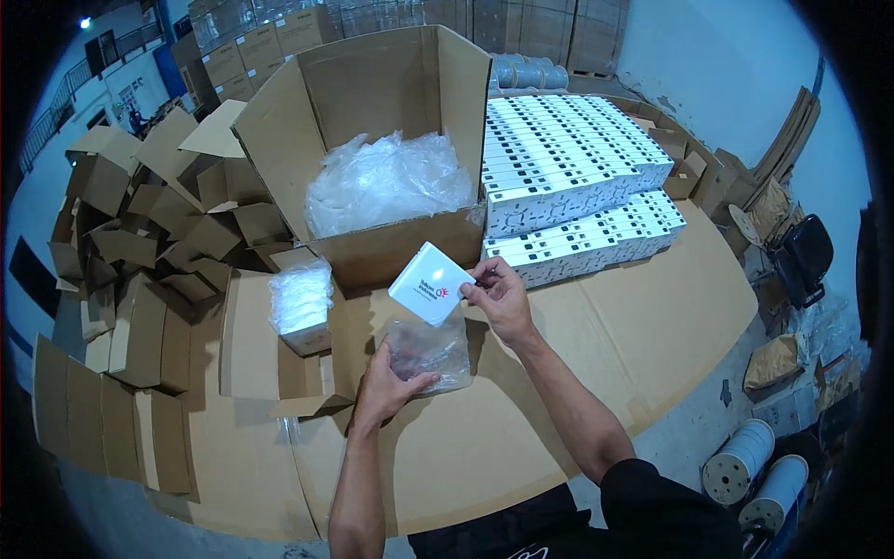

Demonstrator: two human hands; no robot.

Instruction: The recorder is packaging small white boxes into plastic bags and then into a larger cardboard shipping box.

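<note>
Near the middle of the cardboard-covered worktop (643, 345), a thin, square white box (430, 284) is held up in front of the large carton (400, 252). The right hand (503, 303) pinches it by its right corner, thumb on the printed face and fingers behind. Just nearer, the left hand (396, 382) grips a clear plastic bag (438, 349), thumb laid across the film; its other fingers are mostly hidden. The far edge of the bag lies close to the box's lowest corner, and I cannot tell whether they touch.

To handle the pair well, keep the right hand's pinch at the corner, clear of the printing, and press lightly, since a thin carton could dent. The left hand would do best holding the film flat and steady, with the box moved square to it; a tilted corner could snag or tear such soft plastic.

The box looks smooth, glossy and crisp-edged, with dark lettering and a small red mark. By contrast, the bag is limp, creased and see-through, much like the crumpled film (386, 182) heaped inside the large carton. To the right, stacked white boxes (577, 158) stand in tight rows, their narrow sides dotted with dark squares. On the left, a bundle wrapped in shiny film (303, 303) sits at a small open carton (346, 349) of matt brown corrugated board.
</note>
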